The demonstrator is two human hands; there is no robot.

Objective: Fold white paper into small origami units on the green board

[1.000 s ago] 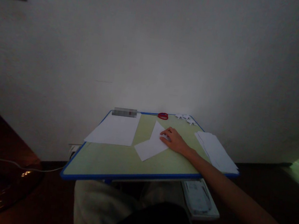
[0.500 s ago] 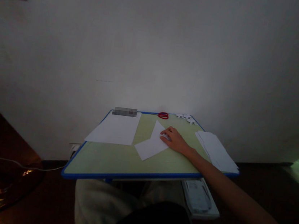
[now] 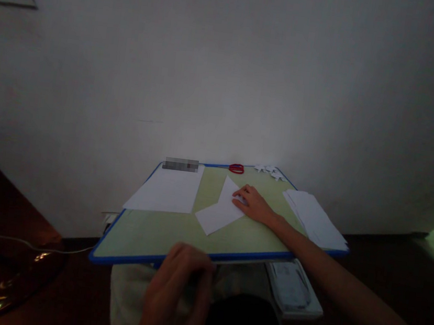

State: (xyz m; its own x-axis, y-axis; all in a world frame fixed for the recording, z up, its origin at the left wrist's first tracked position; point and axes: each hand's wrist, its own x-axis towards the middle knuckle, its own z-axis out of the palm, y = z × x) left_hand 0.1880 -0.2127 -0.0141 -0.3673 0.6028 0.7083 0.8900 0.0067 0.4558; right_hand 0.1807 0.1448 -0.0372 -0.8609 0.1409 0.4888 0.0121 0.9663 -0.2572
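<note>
My right hand rests on a folded white paper, pressing its right side to the table. The fingers are slightly bent and apart, and they cover part of the sheet. The paper lies flat in an angled shape, with one arm pointing away and the other toward the near left. In front of the near table edge is my left hand, blurred and loosely curled. A gap shows between its thumb and fingers, with nothing seen in it. It does not touch the paper.
The table has a blue rim. On it are a large white sheet at left, red-handled scissors at the back, several small white folded paper shapes and a paper stack at right. A wall stands behind.
My left hand has come into view from below, near the front edge of the table. My right hand and the folded paper stay in place; the view has tilted slightly.
</note>
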